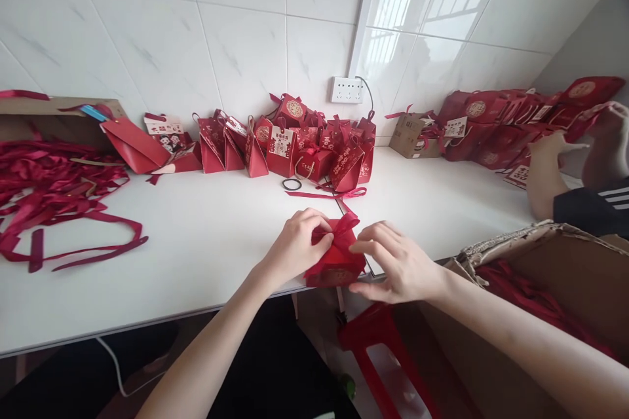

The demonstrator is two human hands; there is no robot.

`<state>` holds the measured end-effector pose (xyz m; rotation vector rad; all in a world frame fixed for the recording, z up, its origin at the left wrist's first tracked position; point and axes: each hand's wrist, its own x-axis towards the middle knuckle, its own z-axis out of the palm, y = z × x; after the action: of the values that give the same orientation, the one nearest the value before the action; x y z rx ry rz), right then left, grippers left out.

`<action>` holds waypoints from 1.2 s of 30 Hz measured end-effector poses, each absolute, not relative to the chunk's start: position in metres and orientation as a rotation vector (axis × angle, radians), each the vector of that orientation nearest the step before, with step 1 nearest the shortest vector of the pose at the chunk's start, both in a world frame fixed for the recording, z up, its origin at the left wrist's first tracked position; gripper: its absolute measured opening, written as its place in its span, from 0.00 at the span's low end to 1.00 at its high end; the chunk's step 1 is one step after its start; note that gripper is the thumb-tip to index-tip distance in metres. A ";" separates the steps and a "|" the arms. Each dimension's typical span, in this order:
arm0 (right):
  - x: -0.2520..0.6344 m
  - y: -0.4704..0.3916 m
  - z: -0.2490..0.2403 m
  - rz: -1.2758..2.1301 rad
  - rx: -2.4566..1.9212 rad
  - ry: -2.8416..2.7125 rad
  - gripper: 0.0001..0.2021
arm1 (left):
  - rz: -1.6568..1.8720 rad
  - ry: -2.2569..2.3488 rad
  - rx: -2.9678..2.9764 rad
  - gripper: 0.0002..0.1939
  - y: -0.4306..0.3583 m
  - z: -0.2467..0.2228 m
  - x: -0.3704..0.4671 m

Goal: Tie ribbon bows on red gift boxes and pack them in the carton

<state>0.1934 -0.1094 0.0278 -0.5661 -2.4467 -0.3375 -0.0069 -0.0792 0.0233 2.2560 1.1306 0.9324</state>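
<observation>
A small red gift box (337, 272) sits at the table's front edge with a red ribbon bow (344, 226) on top. My left hand (304, 242) pinches the ribbon at the bow's left side between thumb and fingers. Just right of the box is my right hand (393, 262), its thumb and fingers apart around the box's right side, with nothing seen between them. Behind the box, a loose red ribbon (329, 194) and a black ring (291, 184) lie on the white table (196, 229).
Red gift boxes (282, 150) line the tiled wall. Tangled ribbons (54, 177) lie at left. An open carton (540, 236) stands at right, near another person's hands (550, 163) and more boxes (481, 118). Below is a red stool (373, 353).
</observation>
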 end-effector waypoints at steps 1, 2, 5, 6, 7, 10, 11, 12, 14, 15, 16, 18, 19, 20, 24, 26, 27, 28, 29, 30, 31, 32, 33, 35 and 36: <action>0.196 -0.108 0.028 -0.367 -0.632 -2.467 0.18 | 0.933 1.128 2.229 0.03 -0.078 0.022 -0.008; 0.197 -0.107 0.028 -0.394 -0.670 -2.494 0.17 | 0.934 1.126 2.207 0.03 -0.077 0.021 -0.009; 0.198 -0.106 0.028 -0.461 -0.619 -2.554 0.09 | 0.936 1.134 2.182 0.02 -0.076 0.020 -0.010; 0.197 -0.106 0.028 -0.494 -0.578 -2.566 0.07 | 0.938 1.136 2.184 0.02 -0.076 0.020 -0.009; 0.197 -0.106 0.029 -0.534 -0.543 -2.578 0.06 | 0.941 1.138 2.188 0.02 -0.075 0.019 -0.009; 0.195 -0.108 0.032 -0.680 -0.443 -2.598 0.07 | 0.948 1.163 2.194 0.03 -0.075 0.019 -0.006; 0.195 -0.108 0.033 -0.716 -0.415 -2.605 0.08 | 0.948 1.174 2.197 0.04 -0.075 0.019 -0.005; 0.195 -0.108 0.033 -0.740 -0.393 -2.610 0.09 | 0.948 1.184 2.201 0.04 -0.075 0.019 -0.004; 0.196 -0.109 0.034 -0.753 -0.353 -2.626 0.09 | 0.943 1.202 2.208 0.05 -0.076 0.019 -0.002; 0.196 -0.110 0.033 -0.745 -0.340 -2.636 0.10 | 0.938 1.208 2.211 0.05 -0.077 0.019 -0.001; 0.196 -0.110 0.033 -0.728 -0.326 -2.642 0.10 | 0.932 1.211 2.214 0.05 -0.078 0.019 0.000; 0.198 -0.111 0.032 -0.678 -0.290 -2.647 0.11 | 0.916 1.215 2.219 0.04 -0.079 0.020 0.002; 0.199 -0.111 0.032 -0.648 -0.264 -2.644 0.11 | 0.906 1.217 2.221 0.04 -0.080 0.021 0.003; 0.200 -0.112 0.032 -0.619 -0.232 -2.641 0.10 | 0.898 1.224 2.219 0.04 -0.081 0.021 0.003; 0.199 -0.116 0.036 -0.591 -0.179 -2.600 0.10 | 0.888 1.256 2.191 0.03 -0.082 0.021 0.005; 0.192 -0.120 0.038 -0.634 -0.262 -2.545 0.10 | 0.905 1.248 2.173 0.02 -0.081 0.019 0.006; 0.187 -0.122 0.037 -0.662 -0.314 -2.517 0.10 | 0.917 1.241 2.161 0.02 -0.080 0.018 0.007; 0.181 -0.124 0.036 -0.697 -0.371 -2.490 0.10 | 0.929 1.236 2.143 0.02 -0.079 0.017 0.007; 0.175 -0.127 0.035 -0.746 -0.430 -2.465 0.10 | 0.937 1.232 2.122 0.02 -0.079 0.016 0.008; 0.168 -0.129 0.032 -0.802 -0.491 -2.443 0.10 | 0.939 1.229 2.102 0.02 -0.078 0.015 0.008; 0.162 -0.131 0.030 -0.858 -0.555 -2.418 0.10 | 0.933 1.225 2.082 0.02 -0.078 0.014 0.008; 0.157 -0.132 0.027 -0.904 -0.610 -2.395 0.09 | 0.926 1.222 2.064 0.02 -0.077 0.013 0.009; 0.153 -0.133 0.025 -0.931 -0.641 -2.377 0.07 | 0.919 1.219 2.052 0.02 -0.077 0.013 0.009; 0.149 -0.135 0.022 -0.923 -0.621 -2.367 0.06 | 0.922 1.218 2.042 0.02 -0.077 0.012 0.010; 0.149 -0.135 0.021 -0.898 -0.586 -2.368 0.07 | 0.927 1.221 2.042 0.02 -0.077 0.012 0.010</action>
<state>0.1493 -0.1352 0.0207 -0.5860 -2.3684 -0.8976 0.0102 -0.0770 0.0123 2.0424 1.2210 0.9270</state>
